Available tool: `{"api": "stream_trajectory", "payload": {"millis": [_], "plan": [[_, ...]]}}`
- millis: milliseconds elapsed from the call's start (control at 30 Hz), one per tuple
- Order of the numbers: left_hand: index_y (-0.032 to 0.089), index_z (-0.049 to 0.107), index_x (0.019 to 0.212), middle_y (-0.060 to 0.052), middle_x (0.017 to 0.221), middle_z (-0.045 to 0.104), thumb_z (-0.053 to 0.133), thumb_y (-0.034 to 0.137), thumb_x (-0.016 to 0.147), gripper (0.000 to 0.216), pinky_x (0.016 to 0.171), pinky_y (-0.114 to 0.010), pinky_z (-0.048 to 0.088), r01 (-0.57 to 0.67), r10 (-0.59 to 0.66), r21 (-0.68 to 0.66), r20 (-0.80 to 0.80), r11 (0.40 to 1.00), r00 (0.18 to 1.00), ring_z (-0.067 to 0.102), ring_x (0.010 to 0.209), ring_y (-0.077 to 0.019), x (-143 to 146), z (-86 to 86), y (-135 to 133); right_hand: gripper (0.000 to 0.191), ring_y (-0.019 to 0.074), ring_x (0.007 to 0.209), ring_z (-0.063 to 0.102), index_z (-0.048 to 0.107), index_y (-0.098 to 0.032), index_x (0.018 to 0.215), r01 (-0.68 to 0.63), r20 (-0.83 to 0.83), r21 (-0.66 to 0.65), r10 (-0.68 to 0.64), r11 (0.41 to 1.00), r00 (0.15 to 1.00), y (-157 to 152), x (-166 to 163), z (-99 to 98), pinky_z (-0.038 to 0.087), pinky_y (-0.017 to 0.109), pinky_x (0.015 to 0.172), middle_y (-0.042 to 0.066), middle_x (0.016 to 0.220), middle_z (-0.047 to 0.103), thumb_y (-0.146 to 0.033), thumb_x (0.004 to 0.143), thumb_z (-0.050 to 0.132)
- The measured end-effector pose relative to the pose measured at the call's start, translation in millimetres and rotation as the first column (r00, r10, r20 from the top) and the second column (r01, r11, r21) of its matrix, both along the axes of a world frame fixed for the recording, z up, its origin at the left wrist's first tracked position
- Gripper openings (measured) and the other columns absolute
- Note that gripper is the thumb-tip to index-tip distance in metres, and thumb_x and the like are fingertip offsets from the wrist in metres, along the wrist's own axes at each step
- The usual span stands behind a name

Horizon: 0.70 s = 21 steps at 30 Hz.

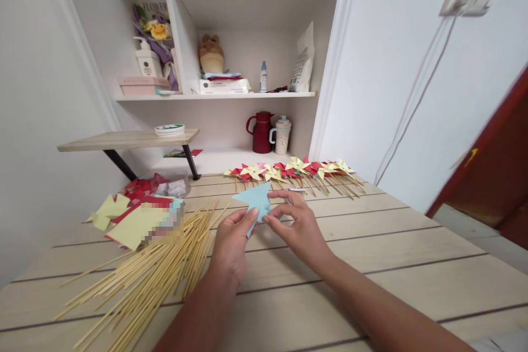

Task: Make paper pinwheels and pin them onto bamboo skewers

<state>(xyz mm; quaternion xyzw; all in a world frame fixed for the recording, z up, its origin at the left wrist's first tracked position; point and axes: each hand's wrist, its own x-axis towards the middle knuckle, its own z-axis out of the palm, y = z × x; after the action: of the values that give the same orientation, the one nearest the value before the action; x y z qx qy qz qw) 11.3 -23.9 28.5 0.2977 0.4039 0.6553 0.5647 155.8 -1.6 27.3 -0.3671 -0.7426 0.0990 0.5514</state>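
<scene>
A light blue paper pinwheel [256, 198], partly folded with pointed corners, is held above the table in front of me. My left hand [235, 236] grips it from below, the thumb pressed on its face. At its right edge, my right hand [295, 223] pinches the paper between thumb and curled fingers; whether a small part sits in that pinch is hidden. Just left of my left hand lies a loose heap of thin wooden sticks [165, 264]. Beyond my hands, finished pinwheels on sticks [289, 170] in yellow, red and pink lie in a row.
Yellow, red and blue paper sheets [140, 223] are stacked at the left beside a clear container [179, 184]. A small raised shelf [127, 140] carries a round white tub [169, 130]. A red jug [262, 132] and a lidded cup [282, 136] stand at the back.
</scene>
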Motion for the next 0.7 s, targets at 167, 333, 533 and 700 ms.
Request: {"api": "stream_trajectory", "payload": {"millis": [167,333,533,700], "plan": [[0.014,0.074,0.076,-0.005,0.078,0.073,0.086,0.032,0.061,0.027,0.078,-0.025,0.047,0.011,-0.009,0.034,-0.057,0.999,0.998,0.064,0.075,-0.0139,1.3,-1.9,-0.3,0.016,0.0273,0.108,0.060,0.069,-0.023,0.066,-0.015,-0.002,0.004,0.015,1.000,1.000,0.6,-0.1,-1.3,0.046,0.049,0.093,0.008,0.111,0.067,-0.028,0.082,0.070],[0.016,0.076,0.083,-0.004,0.078,0.073,0.084,0.036,0.063,0.030,0.076,-0.027,0.047,-0.045,0.056,0.098,-0.115,0.994,0.992,0.063,0.076,-0.0158,0.5,-4.8,2.9,0.009,0.0273,0.111,0.058,0.069,-0.024,0.075,-0.031,-0.026,-0.006,0.031,1.000,0.999,2.3,3.0,-0.2,0.046,0.049,0.097,0.007,0.115,0.063,-0.030,0.079,0.075],[0.021,0.076,0.068,-0.003,0.084,0.068,0.078,0.026,0.069,0.005,0.077,-0.027,0.044,-0.227,0.368,0.338,-0.448,0.913,0.814,0.061,0.084,-0.0189,-4.7,6.4,1.1,0.048,0.0306,0.131,0.043,0.056,-0.030,0.125,0.111,-0.028,0.165,-0.108,0.980,0.994,-3.5,15.4,13.9,0.039,0.052,0.108,0.010,0.133,0.047,-0.034,0.081,0.073],[0.029,0.077,0.067,-0.002,0.081,0.068,0.077,0.023,0.069,0.007,0.087,-0.034,0.040,-0.127,0.488,0.553,-0.575,0.823,0.657,0.059,0.082,-0.0221,-0.7,8.6,-3.3,0.049,0.0347,0.137,0.036,0.058,-0.034,0.127,0.155,0.096,0.219,-0.179,0.963,0.979,-8.5,23.4,22.9,0.034,0.056,0.110,0.008,0.146,0.037,-0.042,0.080,0.073]]}}
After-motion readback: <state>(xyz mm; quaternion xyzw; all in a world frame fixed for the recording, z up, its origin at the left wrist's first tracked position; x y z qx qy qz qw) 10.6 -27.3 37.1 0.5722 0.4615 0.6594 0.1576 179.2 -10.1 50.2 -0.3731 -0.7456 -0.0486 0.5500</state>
